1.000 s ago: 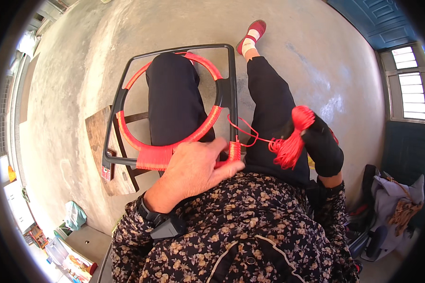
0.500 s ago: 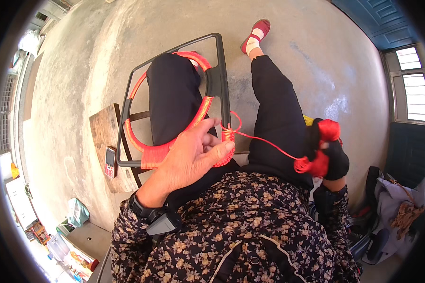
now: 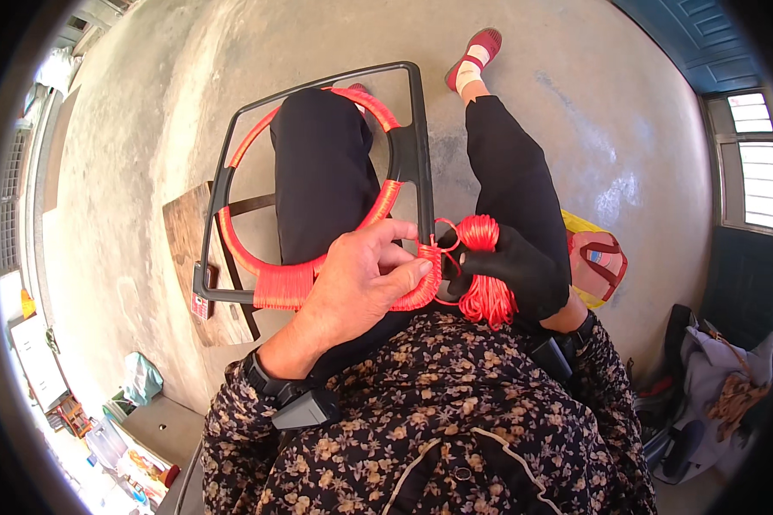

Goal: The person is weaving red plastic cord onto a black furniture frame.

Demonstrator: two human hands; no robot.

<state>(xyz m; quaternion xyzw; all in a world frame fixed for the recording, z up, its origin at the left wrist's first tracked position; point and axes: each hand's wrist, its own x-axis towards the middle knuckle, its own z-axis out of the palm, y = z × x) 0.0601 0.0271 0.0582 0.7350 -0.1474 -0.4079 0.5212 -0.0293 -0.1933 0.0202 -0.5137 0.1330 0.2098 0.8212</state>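
Observation:
A black frame [image 3: 423, 163] with rounded corners stands around my left knee. Inside it, a ring [image 3: 385, 202] is mostly wound with red cord, and more cord wraps the near right corner [image 3: 428, 283]. At that corner my bare left hand [image 3: 348, 279] pinches the wrapped bar between thumb and fingers. My right hand [image 3: 532, 273], in a black glove, is closed around a bundle of red cord [image 3: 479, 232] just right of the bar. A small loop of cord joins bundle and corner; my right fingertips are partly hidden there.
Left of the frame, a mobile phone [image 3: 202, 307] lies on a wooden board [image 3: 189, 227]. A yellow bag with a printed pattern [image 3: 605, 262] is right of my right leg. Farther right sits a grey bag [image 3: 713, 386]. My outstretched right foot [image 3: 475, 58] rests on the concrete floor.
My right hand has come left with the cord bundle, right up to the frame's corner. The stretched cord is now slack and short. The frame has shifted slightly right; my left hand keeps its pinch.

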